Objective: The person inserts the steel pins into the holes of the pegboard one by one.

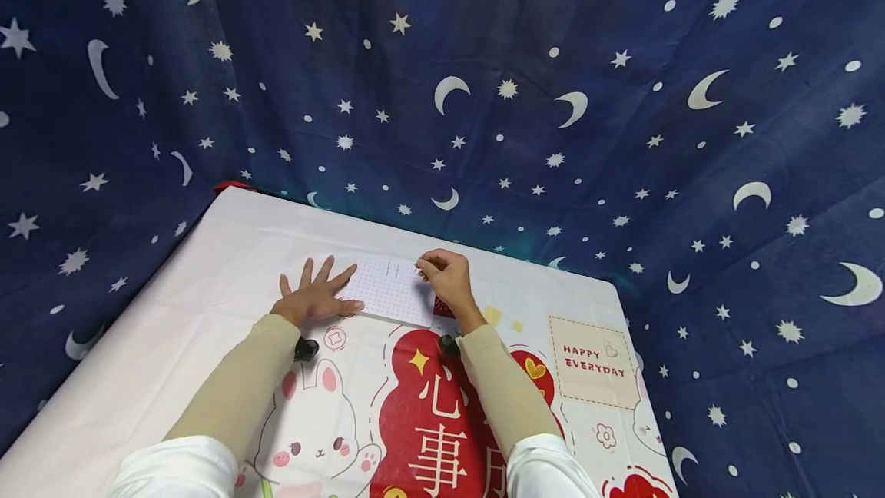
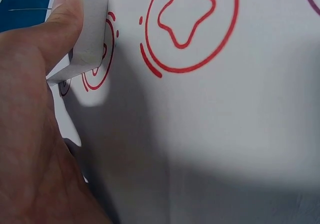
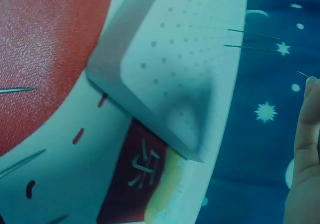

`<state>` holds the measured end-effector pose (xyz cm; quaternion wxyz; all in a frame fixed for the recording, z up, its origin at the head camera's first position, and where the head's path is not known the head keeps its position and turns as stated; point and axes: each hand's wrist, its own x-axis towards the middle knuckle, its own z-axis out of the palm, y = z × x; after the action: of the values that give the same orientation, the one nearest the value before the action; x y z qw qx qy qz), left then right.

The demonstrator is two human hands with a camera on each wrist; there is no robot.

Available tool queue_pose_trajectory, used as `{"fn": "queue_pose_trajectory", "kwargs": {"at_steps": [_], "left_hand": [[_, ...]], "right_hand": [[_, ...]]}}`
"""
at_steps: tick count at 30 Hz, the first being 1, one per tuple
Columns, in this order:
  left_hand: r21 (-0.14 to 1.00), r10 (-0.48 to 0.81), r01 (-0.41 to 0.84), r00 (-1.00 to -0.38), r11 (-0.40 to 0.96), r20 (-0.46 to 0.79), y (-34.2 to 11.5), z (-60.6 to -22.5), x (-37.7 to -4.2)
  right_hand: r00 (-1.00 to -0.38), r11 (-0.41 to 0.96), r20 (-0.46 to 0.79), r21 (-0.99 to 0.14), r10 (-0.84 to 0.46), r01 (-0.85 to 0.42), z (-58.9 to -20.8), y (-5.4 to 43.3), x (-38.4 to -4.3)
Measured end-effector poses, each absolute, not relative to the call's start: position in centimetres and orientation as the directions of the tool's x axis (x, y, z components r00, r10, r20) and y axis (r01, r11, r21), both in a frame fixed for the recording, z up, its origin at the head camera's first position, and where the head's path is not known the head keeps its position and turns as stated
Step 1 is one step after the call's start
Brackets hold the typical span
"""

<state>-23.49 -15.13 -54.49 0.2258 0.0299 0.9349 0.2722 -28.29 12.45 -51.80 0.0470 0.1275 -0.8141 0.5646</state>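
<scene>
Showing cream moons, stars and dots on navy across the backdrop. Carrying red patches, white characters and a white rabbit with pink cheeks on the white tablecloth. Bearing a grid of grey dots on the white block. Looking dark on two needles. Wearing beige and white on the sleeves.

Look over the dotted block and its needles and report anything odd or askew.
Nothing stands out: the white dotted block lies flat with no visible damage, and its two upright needles look roughly parallel. The right hand pinches a thin needle; the left hand touches the block with its thumb.
</scene>
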Motion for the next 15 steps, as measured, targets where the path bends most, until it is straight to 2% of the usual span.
{"fn": "queue_pose_trajectory", "kwargs": {"at_steps": [15], "left_hand": [[0.539, 0.177, -0.063, -0.907, 0.840, -0.382, -15.8, -56.8, -24.5]], "right_hand": [[-0.978, 0.436, 0.149, -0.878, -0.146, -0.198, -53.9, 10.9, -29.3]]}}
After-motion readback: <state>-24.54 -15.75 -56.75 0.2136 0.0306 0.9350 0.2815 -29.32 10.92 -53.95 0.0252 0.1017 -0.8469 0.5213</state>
